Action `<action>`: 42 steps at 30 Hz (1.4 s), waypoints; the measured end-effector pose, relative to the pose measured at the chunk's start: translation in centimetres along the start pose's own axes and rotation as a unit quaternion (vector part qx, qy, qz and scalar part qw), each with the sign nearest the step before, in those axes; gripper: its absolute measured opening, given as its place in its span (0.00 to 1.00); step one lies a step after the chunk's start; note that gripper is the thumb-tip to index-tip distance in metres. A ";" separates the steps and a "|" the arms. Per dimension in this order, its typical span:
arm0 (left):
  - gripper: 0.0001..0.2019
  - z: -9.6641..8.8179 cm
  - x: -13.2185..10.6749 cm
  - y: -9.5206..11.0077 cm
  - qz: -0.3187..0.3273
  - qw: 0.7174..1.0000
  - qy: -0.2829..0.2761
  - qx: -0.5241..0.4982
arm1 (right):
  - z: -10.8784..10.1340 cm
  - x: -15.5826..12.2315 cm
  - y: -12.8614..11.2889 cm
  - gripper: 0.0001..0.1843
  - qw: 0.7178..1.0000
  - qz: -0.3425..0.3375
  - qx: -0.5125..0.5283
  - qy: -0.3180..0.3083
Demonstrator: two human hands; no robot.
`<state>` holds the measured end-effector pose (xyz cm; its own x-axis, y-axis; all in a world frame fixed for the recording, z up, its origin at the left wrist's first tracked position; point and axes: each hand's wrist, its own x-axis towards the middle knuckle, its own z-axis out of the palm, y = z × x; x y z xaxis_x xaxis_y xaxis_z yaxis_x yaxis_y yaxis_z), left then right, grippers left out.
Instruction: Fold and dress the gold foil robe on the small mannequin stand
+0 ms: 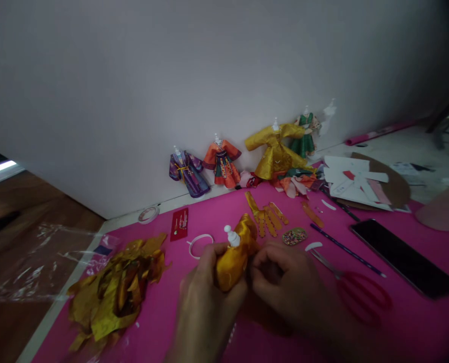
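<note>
Gold satin covers the small doll (pixel 232 267), which sits between both hands over the near middle of the pink mat (pixel 160 312). Only the head view to go on, and I'm watching it remotely. Left hand (pixel 209 292): grasping the doll, thumb on the near side, fingers round the left, white neck peg (pixel 232 237) sticking up clear; I'd say it is held like that to steady the body and leave the right side of the cloth reachable. Right hand (pixel 290 282): fingers bent and drawn together against or just beside the satin on the right; blurred, so I can't tell whether they pinch cloth or something small. Gold scraps (pixel 118 292) heaped at near left, probably pushed aside to leave working room. Cut gold strips (pixel 266 217) and a dish of bead-like bits (pixel 294 236) lie just beyond the hands, likely for easy reach. Red-handled scissors (pixel 340 275) and a dark blue pencil (pixel 347 249) on the right, same reason I guess; black phone (pixel 404 257) further right. Far side: dressed dolls in purple (pixel 189 174), orange (pixel 224 164), gold (pixel 274 156) and green (pixel 303 143) lean along the wall (pixel 133 101), presumably because it props them up.
</note>
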<state>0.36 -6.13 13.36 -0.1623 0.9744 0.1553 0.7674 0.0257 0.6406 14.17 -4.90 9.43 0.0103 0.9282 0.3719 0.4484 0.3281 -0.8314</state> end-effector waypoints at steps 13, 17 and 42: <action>0.13 0.1 0.0 0.3 0.002 0.999 0.010 -0.051 | 0.6 -0.5 0.5 0.09 0.999 0.006 0.032 0.034; 0.13 0.0 0.0 0.4 0.001 0.999 0.006 -0.043 | 0.4 -0.3 0.3 0.09 0.999 -0.008 0.023 0.027; 0.13 0.1 0.2 -0.2 -0.004 0.999 -0.017 -0.027 | 0.9 -0.2 0.2 0.08 0.996 -0.039 0.001 0.075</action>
<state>0.24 -5.98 13.23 -0.1469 0.9813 0.1240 0.7310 0.0232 0.6820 13.46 -4.85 8.77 0.1082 0.8635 0.4927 0.4516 0.3988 -0.7981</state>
